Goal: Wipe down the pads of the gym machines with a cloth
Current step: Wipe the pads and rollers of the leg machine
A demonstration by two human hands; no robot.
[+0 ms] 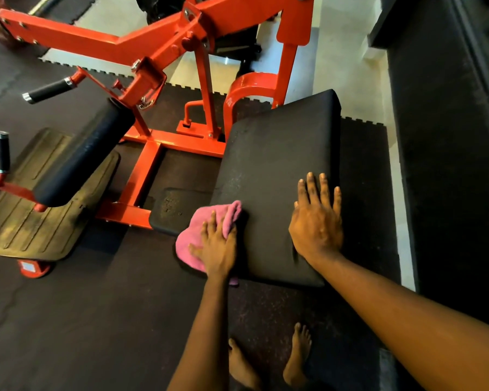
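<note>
A large black seat pad [277,165] of a red gym machine [153,43] fills the middle of the view. My left hand [218,246] presses a pink cloth [192,235] with spread fingers against the pad's left edge near its front corner. Part of the cloth hangs off that side. My right hand [316,221] lies flat on the pad's right front part, fingers straight and spread. A black roller pad [88,156] sits to the left on the machine's arm.
A ribbed footplate [29,215] lies at the left under the roller. Two black handles [48,90] [2,150] stick out on the left. Dark rubber floor mats [96,320] cover the ground; my bare feet [268,362] stand just below the pad. A dark raised block [449,165] runs along the right.
</note>
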